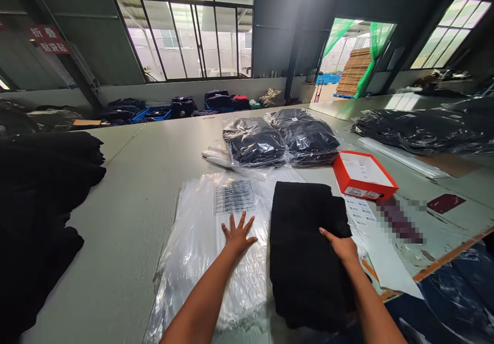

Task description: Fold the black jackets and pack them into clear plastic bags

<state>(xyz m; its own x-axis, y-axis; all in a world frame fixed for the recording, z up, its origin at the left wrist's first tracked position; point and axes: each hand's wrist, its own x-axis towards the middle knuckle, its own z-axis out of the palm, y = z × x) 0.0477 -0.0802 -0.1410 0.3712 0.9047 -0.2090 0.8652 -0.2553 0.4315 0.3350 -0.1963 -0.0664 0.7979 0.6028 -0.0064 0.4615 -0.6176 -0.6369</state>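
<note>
Forearms point(208, 292) cut off; right hand point(345, 250) partly hidden by black cloth point(304, 251)

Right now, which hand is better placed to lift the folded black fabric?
Probably the right hand: it holds the folded black fabric at its right edge. The left hand lies spread on the clear plastic bags, apart from the fabric.

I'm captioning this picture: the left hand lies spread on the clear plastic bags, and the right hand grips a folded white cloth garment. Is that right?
Only the colour is wrong: the head view shows the right hand gripping a folded black cloth garment, not white.
</note>
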